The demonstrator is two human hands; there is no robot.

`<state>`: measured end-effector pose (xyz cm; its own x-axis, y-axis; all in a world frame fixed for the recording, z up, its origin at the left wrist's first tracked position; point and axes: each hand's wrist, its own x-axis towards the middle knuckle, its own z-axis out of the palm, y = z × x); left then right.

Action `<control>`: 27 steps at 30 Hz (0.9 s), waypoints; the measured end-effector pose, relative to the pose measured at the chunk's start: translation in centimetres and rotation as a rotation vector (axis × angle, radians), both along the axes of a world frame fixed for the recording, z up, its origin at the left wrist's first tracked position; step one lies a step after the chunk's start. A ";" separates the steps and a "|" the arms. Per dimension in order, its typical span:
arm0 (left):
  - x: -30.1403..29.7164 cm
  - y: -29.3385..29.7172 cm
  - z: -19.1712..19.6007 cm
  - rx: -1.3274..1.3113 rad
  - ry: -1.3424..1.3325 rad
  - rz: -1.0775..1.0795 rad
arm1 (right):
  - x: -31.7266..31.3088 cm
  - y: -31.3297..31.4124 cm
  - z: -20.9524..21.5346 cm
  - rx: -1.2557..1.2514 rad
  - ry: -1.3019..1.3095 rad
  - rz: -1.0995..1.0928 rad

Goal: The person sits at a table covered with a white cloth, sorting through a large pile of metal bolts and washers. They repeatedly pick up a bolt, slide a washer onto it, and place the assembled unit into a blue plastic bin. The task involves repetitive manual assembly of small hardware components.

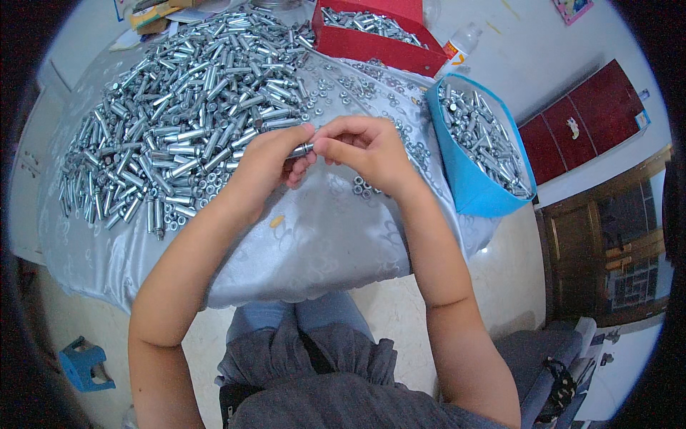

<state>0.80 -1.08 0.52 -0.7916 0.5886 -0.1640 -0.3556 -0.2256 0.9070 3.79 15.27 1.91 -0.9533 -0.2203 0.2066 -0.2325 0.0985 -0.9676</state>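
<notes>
Over the near middle of the table, my left hand [266, 159] is closed round a silver sleeve anchor bolt [301, 150], whose end points right. My right hand [373, 149] meets it there, thumb and forefinger pinched together at the bolt's tip. Whether a nut or washer sits between those fingers is too small to make out. A big heap of similar anchor bolts [207, 93] spreads to the left and behind my hands. Loose nuts and washers [363, 189] lie just beyond and beneath my right hand.
A shiny grey cloth [307, 254] covers the table, with a small yellow piece [277, 222] on it. Bolts fill a red box [357, 44] at the back and a blue fabric bin [464, 175] at the right edge. Between them stands a white bottle [464, 41]. Lower left is a blue stool [87, 366].
</notes>
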 end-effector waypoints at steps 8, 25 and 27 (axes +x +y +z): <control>0.3 0.2 -0.1 -0.136 0.173 -0.064 | -0.4 0.1 -1.4 0.117 0.198 -0.135; 0.1 0.4 -0.1 -0.129 0.036 -0.051 | -0.1 5.2 -0.4 0.814 -0.251 -0.225; 0.2 0.5 -0.3 -0.136 0.014 -0.049 | 0.2 6.0 -0.2 0.823 -0.259 -0.193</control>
